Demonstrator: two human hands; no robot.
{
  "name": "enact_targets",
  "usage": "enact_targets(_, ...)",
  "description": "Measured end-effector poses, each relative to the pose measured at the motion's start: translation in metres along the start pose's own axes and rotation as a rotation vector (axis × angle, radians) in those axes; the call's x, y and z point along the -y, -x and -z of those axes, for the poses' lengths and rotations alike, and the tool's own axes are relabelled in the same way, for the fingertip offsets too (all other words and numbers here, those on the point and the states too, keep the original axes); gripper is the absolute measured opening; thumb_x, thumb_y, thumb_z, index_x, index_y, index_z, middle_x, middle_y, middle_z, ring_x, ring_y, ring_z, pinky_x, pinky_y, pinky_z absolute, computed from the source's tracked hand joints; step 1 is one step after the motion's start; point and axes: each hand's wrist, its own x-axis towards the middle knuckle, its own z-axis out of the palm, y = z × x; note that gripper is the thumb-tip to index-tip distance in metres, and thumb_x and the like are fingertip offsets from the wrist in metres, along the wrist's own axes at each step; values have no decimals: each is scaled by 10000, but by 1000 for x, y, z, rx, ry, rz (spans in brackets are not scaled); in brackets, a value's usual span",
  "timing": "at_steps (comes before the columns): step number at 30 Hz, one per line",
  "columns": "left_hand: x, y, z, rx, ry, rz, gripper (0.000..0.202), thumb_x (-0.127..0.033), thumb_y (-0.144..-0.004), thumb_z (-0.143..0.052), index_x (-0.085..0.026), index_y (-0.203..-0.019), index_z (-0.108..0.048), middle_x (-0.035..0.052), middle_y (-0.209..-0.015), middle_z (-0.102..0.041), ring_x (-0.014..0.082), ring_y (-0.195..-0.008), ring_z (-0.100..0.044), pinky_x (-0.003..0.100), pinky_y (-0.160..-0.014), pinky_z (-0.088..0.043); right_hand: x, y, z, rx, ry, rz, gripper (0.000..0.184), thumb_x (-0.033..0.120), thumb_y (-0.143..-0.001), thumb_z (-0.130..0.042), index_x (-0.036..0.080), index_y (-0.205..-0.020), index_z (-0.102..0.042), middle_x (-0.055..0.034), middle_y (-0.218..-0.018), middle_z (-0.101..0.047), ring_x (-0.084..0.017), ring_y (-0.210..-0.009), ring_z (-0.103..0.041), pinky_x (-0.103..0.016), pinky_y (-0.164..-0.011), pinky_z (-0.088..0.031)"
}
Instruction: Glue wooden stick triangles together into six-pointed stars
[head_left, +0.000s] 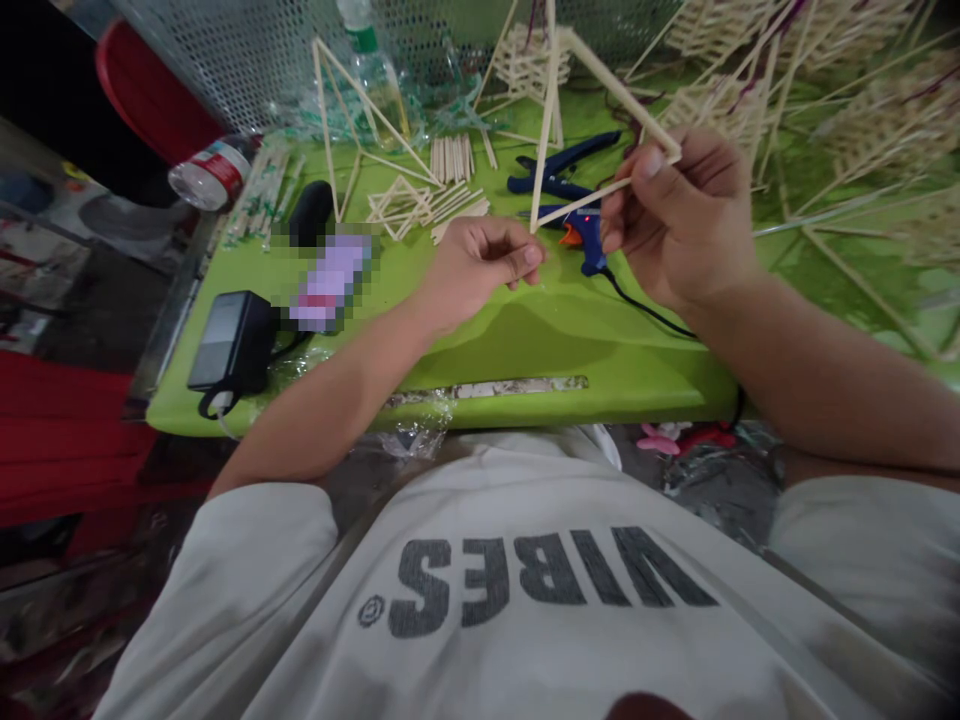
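Observation:
A frame of pale wooden sticks (546,130) is raised above the table, its lower corner near my left hand. My right hand (686,220) grips it at the right corner, thumb on top. My left hand (484,262) is closed in a pinch just below and left of the lower corner; what its fingertips hold, if anything, is too small to make out. Behind the frame lie a blue glue gun (591,235) with an orange trigger and a lit red dot, and dark blue pliers (555,172).
Loose sticks (452,158), a star-shaped stick piece (400,205) and another stick frame (324,120) are at the back left. A phone (334,280), black adapter (234,340) and bottles (379,80) stand on the green table (487,350). Woven stick pieces (877,130) crowd the right.

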Motion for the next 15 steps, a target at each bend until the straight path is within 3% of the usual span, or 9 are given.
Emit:
enact_targets(3, 6, -2, 4, 19, -67, 39, 264, -279, -1105, -982, -231, -898, -824, 5, -838, -833, 155, -767, -747, 340, -791, -646, 9, -1, 4, 5, 42, 12, 518, 840, -848, -1103, 403, -899, -830, 6, -761, -828, -226, -470, -634, -452, -349, -440)
enact_targets(6, 9, -3, 10, 33, -247, 70, 288, -217, -1074, -965, -244, -839, -800, -16, -751, -785, 159, -714, -698, 363, -787, -619, 18, -1, 9, 9, 88, 22, 452, 809, -900, -1090, 433, -926, -841, 4, -846, -860, -273, -562, -694, -520, -421, -553)
enact_targets(10, 6, -1, 17, -68, -551, -13, 447, -246, -982, -1058, -249, -736, -685, -36, -687, -676, 168, -706, -667, 370, -781, -594, 19, -2, 13, 9, 91, 68, 454, 811, -914, -1087, 439, -954, -831, 2, -854, -853, -281, -565, -685, -549, -456, -584)
enact_targets(12, 3, -1, 17, -115, -549, -82, 442, -328, -953, -1117, -247, -803, -709, -24, -775, -731, 171, -748, -697, 357, -772, -599, 15, -3, 12, 18, 89, 81, 464, 812, -926, -1084, 418, -974, -843, 1, -844, -851, -263, -545, -682, -515, -445, -564)
enact_targets(15, -1, -2, 15, -108, -355, -182, 301, -414, -1052, -1072, -254, -1053, -817, 3, -965, -832, 167, -830, -781, 320, -777, -630, 7, -3, 9, 15, 81, 109, 535, 824, -909, -1104, 357, -953, -847, 6, -795, -842, -202, -489, -642, -420, -410, -481)
